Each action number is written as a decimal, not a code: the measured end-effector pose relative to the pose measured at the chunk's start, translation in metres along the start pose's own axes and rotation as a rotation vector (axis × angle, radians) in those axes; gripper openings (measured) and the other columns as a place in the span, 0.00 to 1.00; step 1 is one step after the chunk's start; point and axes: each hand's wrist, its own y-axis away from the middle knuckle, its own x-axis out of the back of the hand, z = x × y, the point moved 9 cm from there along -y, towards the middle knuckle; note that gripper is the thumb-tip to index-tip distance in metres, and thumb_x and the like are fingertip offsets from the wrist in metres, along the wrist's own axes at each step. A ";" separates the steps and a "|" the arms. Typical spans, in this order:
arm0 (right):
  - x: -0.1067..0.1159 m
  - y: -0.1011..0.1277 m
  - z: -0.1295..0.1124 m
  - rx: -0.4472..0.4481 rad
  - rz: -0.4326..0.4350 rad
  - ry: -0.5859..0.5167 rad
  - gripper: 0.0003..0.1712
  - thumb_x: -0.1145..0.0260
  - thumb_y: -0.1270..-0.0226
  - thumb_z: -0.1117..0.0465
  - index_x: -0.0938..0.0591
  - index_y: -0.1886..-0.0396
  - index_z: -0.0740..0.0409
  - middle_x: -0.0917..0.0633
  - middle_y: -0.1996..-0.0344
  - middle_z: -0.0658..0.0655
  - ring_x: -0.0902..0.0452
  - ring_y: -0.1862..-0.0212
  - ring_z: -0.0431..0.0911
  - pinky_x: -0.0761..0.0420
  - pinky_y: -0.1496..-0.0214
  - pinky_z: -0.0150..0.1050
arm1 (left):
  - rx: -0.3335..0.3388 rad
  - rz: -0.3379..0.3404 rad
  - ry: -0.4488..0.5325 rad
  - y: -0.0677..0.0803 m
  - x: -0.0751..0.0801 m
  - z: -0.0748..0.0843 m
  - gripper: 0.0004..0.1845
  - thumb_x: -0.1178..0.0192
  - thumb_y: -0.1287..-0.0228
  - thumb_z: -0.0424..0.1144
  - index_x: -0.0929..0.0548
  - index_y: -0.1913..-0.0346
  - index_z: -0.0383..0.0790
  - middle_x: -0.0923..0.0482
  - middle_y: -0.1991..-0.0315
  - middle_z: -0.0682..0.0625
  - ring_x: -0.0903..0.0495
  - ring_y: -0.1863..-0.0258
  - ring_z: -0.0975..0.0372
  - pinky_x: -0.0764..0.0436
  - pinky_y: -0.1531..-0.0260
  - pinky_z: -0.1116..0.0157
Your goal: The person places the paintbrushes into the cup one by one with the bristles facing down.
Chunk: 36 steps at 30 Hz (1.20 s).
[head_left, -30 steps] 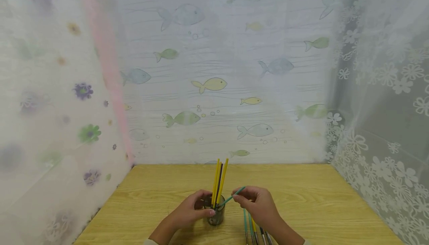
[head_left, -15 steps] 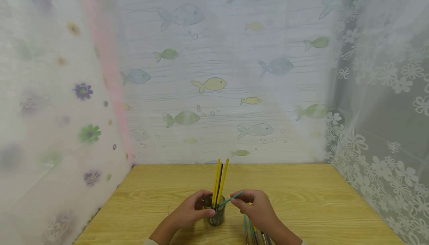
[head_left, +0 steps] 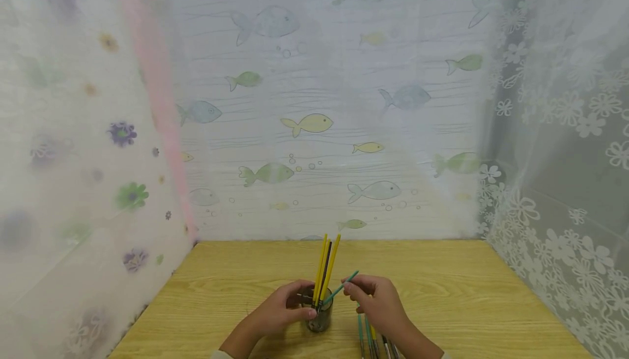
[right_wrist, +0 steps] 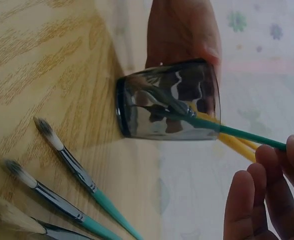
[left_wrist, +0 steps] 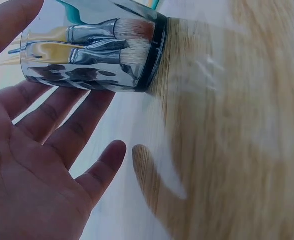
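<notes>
A dark, see-through glass (head_left: 320,323) stands on the table. My left hand (head_left: 280,307) holds it from the left, thumb on the near side and fingers behind. Yellow paintbrushes (head_left: 333,266) and a dark-handled one lean in the glass, handles up; their bristles (left_wrist: 135,52) point at its bottom in the left wrist view. My right hand (head_left: 382,300) pinches a green paintbrush (right_wrist: 252,137) by its handle between thumb and fingers. That brush slants over the rim, its lower part inside the glass.
Several more paintbrushes (right_wrist: 69,162) lie on the wooden table (head_left: 221,271) below my right hand, some partly hidden by it. A fish-patterned curtain (head_left: 314,75) hangs behind the table, with flowered sheets at both sides.
The glass and the brushes standing in it have shifted slightly to the right. My right hand dipped a little, then rose again with the green paintbrush, which now slants more steeply.
</notes>
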 end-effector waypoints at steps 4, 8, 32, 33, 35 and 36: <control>0.003 0.000 0.000 -0.006 0.026 0.010 0.15 0.32 0.26 0.47 0.09 0.52 0.51 0.10 0.63 0.55 0.17 0.63 0.43 0.13 0.70 0.39 | -0.006 -0.028 0.011 0.000 -0.003 0.002 0.29 0.38 0.23 0.43 0.30 0.25 0.43 0.21 0.35 0.43 0.18 0.38 0.55 0.17 0.43 0.66; 0.004 0.000 0.001 -0.014 0.028 -0.001 0.14 0.31 0.27 0.48 0.09 0.52 0.51 0.12 0.68 0.55 0.21 0.71 0.44 0.17 0.74 0.38 | -0.001 -0.049 0.019 0.000 -0.005 0.003 0.30 0.39 0.22 0.43 0.32 0.23 0.42 0.22 0.34 0.43 0.18 0.38 0.55 0.17 0.42 0.65; 0.038 -0.009 0.004 -0.072 0.126 -0.034 0.12 0.28 0.29 0.53 0.11 0.52 0.53 0.13 0.68 0.57 0.18 0.71 0.49 0.15 0.73 0.41 | 0.021 0.042 -0.076 0.001 0.004 -0.001 0.29 0.35 0.26 0.46 0.28 0.26 0.46 0.19 0.37 0.49 0.18 0.39 0.55 0.19 0.42 0.67; 0.040 -0.010 0.003 -0.074 0.131 -0.030 0.12 0.28 0.29 0.53 0.11 0.52 0.54 0.13 0.68 0.57 0.18 0.71 0.50 0.14 0.73 0.42 | 0.024 0.049 -0.083 0.001 0.005 -0.002 0.29 0.35 0.26 0.46 0.28 0.26 0.45 0.20 0.37 0.49 0.19 0.39 0.54 0.19 0.42 0.67; 0.045 -0.010 0.003 -0.076 0.141 -0.020 0.13 0.28 0.29 0.53 0.11 0.52 0.54 0.12 0.68 0.56 0.16 0.70 0.52 0.13 0.71 0.44 | 0.026 0.063 -0.099 0.001 0.007 -0.003 0.30 0.35 0.26 0.47 0.28 0.27 0.44 0.19 0.38 0.49 0.18 0.39 0.54 0.19 0.41 0.64; 0.047 -0.011 0.004 -0.079 0.147 -0.012 0.13 0.28 0.29 0.52 0.11 0.52 0.53 0.12 0.68 0.56 0.15 0.69 0.53 0.13 0.70 0.44 | 0.025 0.071 -0.108 0.002 0.008 -0.004 0.30 0.34 0.27 0.47 0.28 0.27 0.44 0.19 0.38 0.49 0.18 0.39 0.54 0.19 0.41 0.64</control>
